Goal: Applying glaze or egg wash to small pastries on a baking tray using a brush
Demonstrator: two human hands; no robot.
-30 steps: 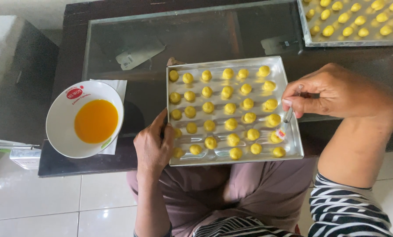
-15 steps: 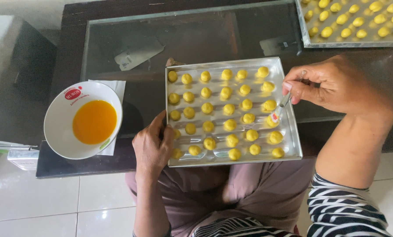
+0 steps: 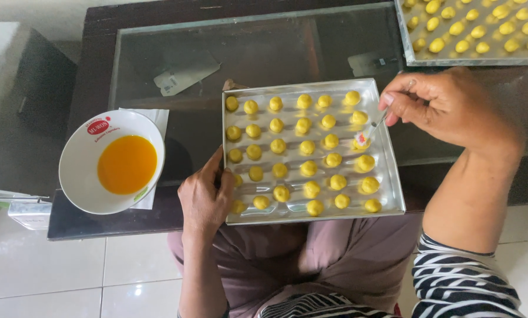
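Note:
A metal baking tray (image 3: 390,176) with several small yellow dough balls (image 3: 307,148) in rows lies at the near edge of a dark glass-topped table. My left hand (image 3: 204,197) grips the tray's near left corner. My right hand (image 3: 446,106) pinches a small brush (image 3: 373,129) whose tip touches a dough ball in the right-hand column, third row from the far edge. A white bowl (image 3: 78,171) of orange-yellow egg wash (image 3: 126,164) stands on a white napkin to the left of the tray.
A second tray (image 3: 411,56) filled with yellow balls sits at the far right corner. The glass table top (image 3: 228,65) shows paper scraps beneath it. White floor tiles (image 3: 52,271) lie below, and my lap is under the near tray.
My right hand has moved the brush tip from the near right corner of the tray up the right column, away from me. My left hand has kept its grip on the tray.

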